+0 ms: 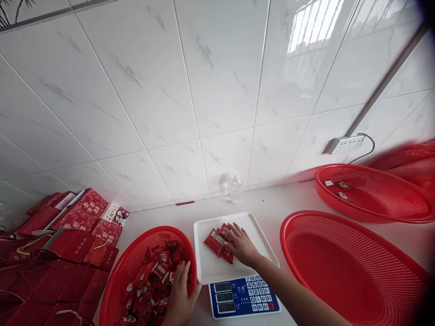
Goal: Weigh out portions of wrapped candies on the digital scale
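Note:
My right hand [240, 244] lies flat with fingers spread on a small heap of red candy packets [216, 242] in the white tray [234, 267] of a blue digital scale [243, 296]. My left hand [180, 294] reaches into a red mesh basket [117, 276] full of red wrapped candies [152, 280]; its fingers curl down among them and their tips are hidden.
A large empty red mesh basket [350, 267] sits right of the scale, another [374, 192] with a few packets behind it. Red gift bags and boxes [61, 240] pile at the left. A small clear bottle [235, 190] stands by the tiled wall; a power strip [345, 144] hangs there.

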Tool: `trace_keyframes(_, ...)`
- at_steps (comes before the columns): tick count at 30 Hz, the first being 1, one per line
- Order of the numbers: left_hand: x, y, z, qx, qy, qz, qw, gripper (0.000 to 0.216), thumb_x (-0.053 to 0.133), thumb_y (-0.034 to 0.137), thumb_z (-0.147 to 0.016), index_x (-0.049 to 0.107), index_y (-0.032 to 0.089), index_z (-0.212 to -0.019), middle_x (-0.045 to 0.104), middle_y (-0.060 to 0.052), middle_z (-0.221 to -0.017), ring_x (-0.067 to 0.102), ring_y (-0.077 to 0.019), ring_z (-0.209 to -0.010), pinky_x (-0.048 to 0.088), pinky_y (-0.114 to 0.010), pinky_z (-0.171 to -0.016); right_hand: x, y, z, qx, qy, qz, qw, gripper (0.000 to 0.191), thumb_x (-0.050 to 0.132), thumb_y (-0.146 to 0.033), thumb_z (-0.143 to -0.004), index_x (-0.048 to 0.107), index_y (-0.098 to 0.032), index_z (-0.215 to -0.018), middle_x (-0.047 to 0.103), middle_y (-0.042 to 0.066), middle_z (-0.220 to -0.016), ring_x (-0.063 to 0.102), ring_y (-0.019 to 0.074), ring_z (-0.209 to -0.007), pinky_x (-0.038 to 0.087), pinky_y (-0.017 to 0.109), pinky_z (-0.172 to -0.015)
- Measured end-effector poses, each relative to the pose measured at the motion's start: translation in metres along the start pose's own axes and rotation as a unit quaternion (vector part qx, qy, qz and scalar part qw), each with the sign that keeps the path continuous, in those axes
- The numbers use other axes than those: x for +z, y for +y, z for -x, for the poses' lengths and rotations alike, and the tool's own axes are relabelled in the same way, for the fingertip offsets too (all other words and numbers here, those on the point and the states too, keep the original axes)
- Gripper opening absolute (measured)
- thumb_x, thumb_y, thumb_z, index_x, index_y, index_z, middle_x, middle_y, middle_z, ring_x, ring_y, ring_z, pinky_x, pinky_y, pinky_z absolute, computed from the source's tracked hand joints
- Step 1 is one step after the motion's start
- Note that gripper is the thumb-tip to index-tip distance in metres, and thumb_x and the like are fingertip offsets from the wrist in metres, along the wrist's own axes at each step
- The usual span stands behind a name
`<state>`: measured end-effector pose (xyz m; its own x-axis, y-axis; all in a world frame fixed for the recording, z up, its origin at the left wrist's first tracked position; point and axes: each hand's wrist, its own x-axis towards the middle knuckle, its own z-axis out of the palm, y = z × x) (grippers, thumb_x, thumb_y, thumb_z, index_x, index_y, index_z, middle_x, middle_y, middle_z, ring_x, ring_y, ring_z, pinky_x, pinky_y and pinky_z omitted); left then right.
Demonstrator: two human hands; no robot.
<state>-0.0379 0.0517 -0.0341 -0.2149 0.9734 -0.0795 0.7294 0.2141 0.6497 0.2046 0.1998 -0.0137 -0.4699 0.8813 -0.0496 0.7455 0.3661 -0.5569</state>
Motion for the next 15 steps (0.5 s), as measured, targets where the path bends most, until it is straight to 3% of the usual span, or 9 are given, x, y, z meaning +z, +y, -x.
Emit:
trace_keyframes(3,-0.004,-0.018,0.015,-0.077,-0.039,0.029,0.996,0.070,0.052,0.050,-0.071,0.043,0.012,-0.129,0.039,-0.015,-0.141,0.027,-0.0282,-0.134,0.022,-0.044,-0.111,-0.001,0.013,0.027,0.007,0.049,-0.009,0.999,0.053,0.036,-0.054,-0.087,0.044,-0.027,-0.132,0.037,0.005,-0.144,0.017,0.0267,-0.137,0.025,0.049,-0.108)
trace_keyframes(6,-0.009,-0.017,0.027,-0.142,-0.098,0.084,0.981,0.071,0.048,0.053,-0.072,0.043,0.012,-0.130,0.041,-0.014,-0.140,0.032,-0.0252,-0.132,0.024,-0.037,-0.110,0.002,0.031,0.062,0.011,0.088,-0.018,0.996,0.051,0.039,-0.054,-0.085,0.053,-0.024,-0.124,0.045,0.007,-0.138,0.026,0.0278,-0.134,0.033,0.048,-0.105)
trace_keyframes(11,-0.014,0.003,0.038,-0.142,-0.131,0.066,0.979,0.072,0.042,0.049,-0.077,0.038,0.002,-0.132,0.037,-0.019,-0.142,0.031,-0.0238,-0.133,0.021,-0.034,-0.111,0.013,0.053,0.118,0.043,0.123,-0.034,0.991,0.050,0.040,-0.055,-0.084,0.058,-0.022,-0.117,0.055,0.009,-0.128,0.040,0.0284,-0.127,0.042,0.047,-0.099)
trace_keyframes(15,-0.012,0.011,0.044,-0.160,-0.137,0.048,0.976,0.069,0.039,0.047,-0.081,0.036,0.002,-0.133,0.035,-0.018,-0.143,0.030,-0.0225,-0.133,0.021,-0.032,-0.110,0.020,0.046,0.141,0.060,0.132,-0.045,0.988,0.050,0.040,-0.058,-0.083,0.061,-0.023,-0.113,0.058,0.009,-0.125,0.043,0.0297,-0.125,0.044,0.048,-0.097)
